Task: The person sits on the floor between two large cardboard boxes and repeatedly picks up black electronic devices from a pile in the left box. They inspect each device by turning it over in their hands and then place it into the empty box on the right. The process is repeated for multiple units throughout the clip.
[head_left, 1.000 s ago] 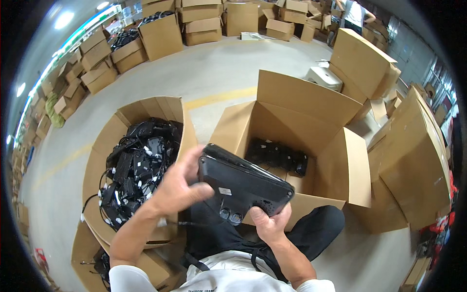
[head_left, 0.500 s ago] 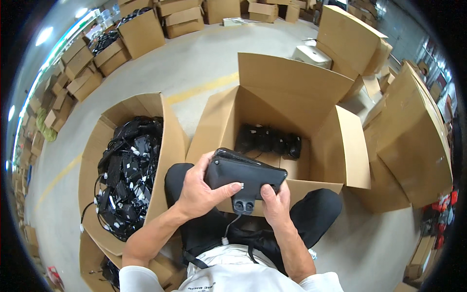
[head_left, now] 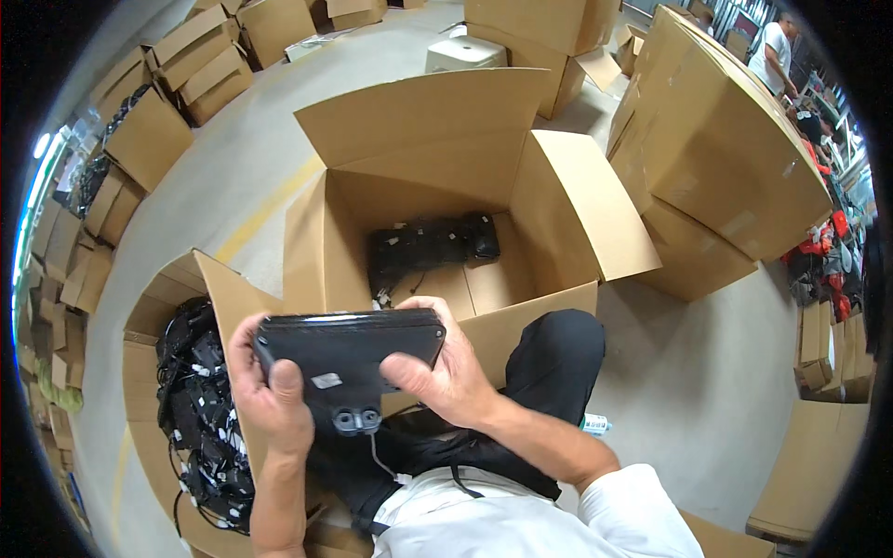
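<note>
Black device (head_left: 353,353) crosswise, cable (head_left: 376,456) toward person (head_left: 521,516)

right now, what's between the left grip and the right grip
In the head view, a black rectangular device fills the stretch between the left grip and the right grip, a white label on its face.

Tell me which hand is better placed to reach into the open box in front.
Probably the right hand: it holds the right end of the black case, just below the open box in the picture. The left hand holds the left end, nearer the box on the left.
</note>
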`<state>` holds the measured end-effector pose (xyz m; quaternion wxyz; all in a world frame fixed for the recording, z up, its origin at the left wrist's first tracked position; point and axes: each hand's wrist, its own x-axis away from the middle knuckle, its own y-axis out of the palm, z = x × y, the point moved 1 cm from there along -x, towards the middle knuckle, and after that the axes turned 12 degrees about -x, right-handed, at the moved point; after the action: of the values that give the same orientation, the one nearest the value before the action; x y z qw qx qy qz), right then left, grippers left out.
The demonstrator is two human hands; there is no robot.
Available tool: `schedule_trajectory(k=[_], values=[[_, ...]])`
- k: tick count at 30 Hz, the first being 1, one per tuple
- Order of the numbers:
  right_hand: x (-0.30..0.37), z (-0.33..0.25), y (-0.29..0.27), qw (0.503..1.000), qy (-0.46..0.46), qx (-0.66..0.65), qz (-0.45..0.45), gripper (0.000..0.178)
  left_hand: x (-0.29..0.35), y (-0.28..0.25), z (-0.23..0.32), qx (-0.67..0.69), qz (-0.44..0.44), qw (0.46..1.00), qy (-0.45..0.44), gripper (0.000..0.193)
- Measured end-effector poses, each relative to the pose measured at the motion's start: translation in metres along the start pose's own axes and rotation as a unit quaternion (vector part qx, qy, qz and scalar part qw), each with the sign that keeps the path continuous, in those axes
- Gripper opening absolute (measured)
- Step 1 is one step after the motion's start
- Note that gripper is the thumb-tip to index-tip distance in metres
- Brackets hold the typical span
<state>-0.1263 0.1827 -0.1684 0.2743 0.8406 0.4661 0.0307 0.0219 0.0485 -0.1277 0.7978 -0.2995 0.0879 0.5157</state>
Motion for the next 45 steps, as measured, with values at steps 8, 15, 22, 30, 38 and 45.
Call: schedule_trajectory(k=[8,15,22,30,38,45], values=[[-0.115,-0.078,-0.049,0.995,-0.056,0.068,-0.048,0.056,-0.110,0.077,0.010,0.279,-0.130,0.951,0.025,0.088],[-0.216,0.008,-0.207,0.976,0.096,0.068,0.183,0.051,-0.125,0.243,-0.113,0.194,-0.473,0.811,-0.286,0.036],[-0.224,0.161,-0.388,0.788,0.283,0.237,0.492,0.066,-0.162,0.399,-0.282,-0.310,-0.433,0.826,0.182,0.019],[-0.222,0.281,-0.445,0.757,0.178,0.282,0.562,0.081,-0.155,0.507,-0.318,-0.384,-0.487,0.764,0.179,0.024],[-0.191,0.308,-0.485,0.831,0.253,-0.122,0.481,0.061,-0.086,0.545,-0.361,-0.423,-0.379,0.751,0.336,0.089],[-0.191,0.310,-0.500,0.809,0.363,-0.119,0.448,0.072,-0.093,0.533,-0.357,-0.410,-0.449,0.744,0.277,0.082]])
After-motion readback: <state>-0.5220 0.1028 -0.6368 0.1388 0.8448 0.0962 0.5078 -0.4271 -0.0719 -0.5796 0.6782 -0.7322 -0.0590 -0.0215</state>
